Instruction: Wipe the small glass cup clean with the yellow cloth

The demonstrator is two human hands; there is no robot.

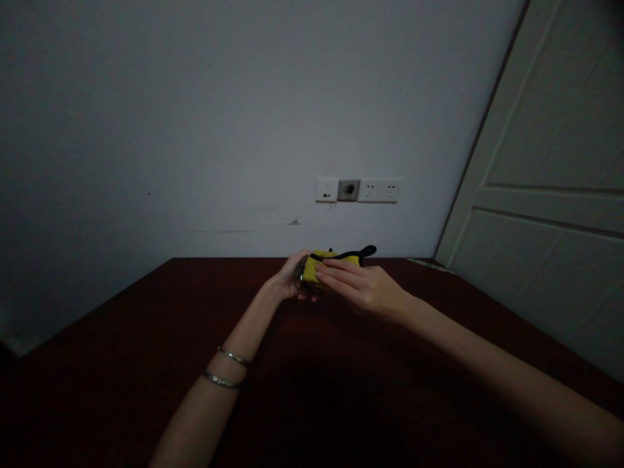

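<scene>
A small yellow pouch-like thing with black edging and a black loop is held up above the dark red table, near its far edge. At its left end shows a dark, shiny, rounded part; whether it belongs to the yellow thing or sits in it, I cannot tell. My left hand is closed around that left end from behind and below, its fingertips showing underneath. Across the near side of the yellow thing lie the fingers of my right hand, pressed together against it. My right thumb is hidden.
The dark red table reaches to a pale wall. White wall sockets and a grey outlet with a black plug are set in the wall. A panelled door stands at the right. The light is dim.
</scene>
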